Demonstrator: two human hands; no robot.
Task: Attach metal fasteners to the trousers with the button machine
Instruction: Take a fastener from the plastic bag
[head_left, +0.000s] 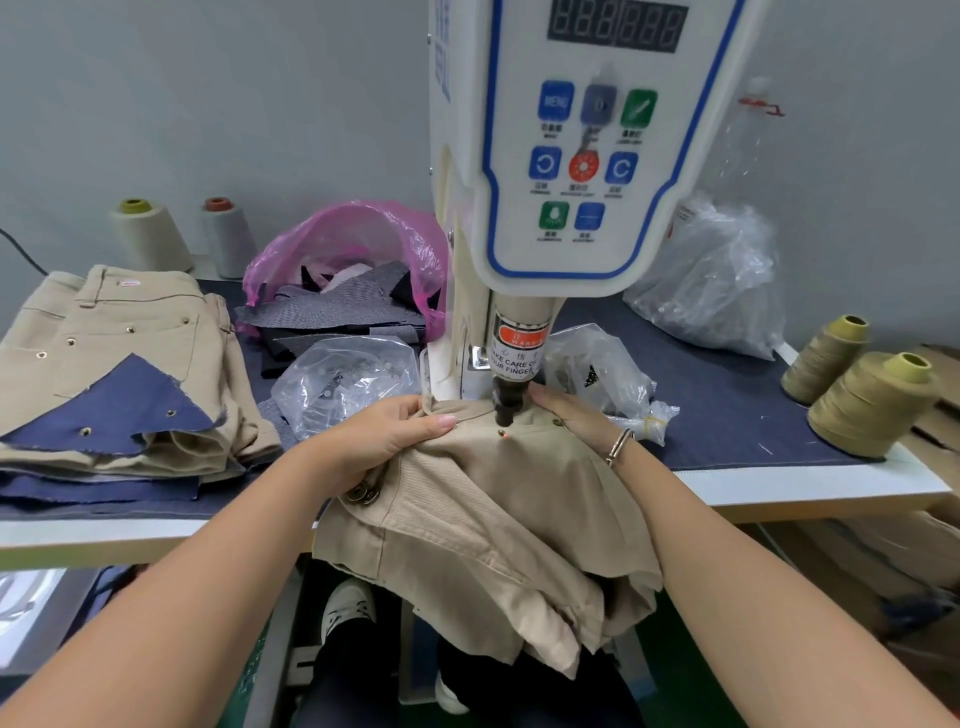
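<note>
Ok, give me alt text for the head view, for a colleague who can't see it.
Both hands hold tan trousers flat under the button machine punch: left hand grips the cloth, right hand rests beside the punch. Finished trousers are stacked at left, thread cones stand at right.

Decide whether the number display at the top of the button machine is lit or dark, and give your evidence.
Dark. The number display shows only faint grey digit segments, none glowing, although a small red light dot shines on the trousers.

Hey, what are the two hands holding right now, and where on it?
Both hold the beige trousers at the waistband edge under the punch: left hand grips a fold left of it, right hand presses flat to its right.
</note>
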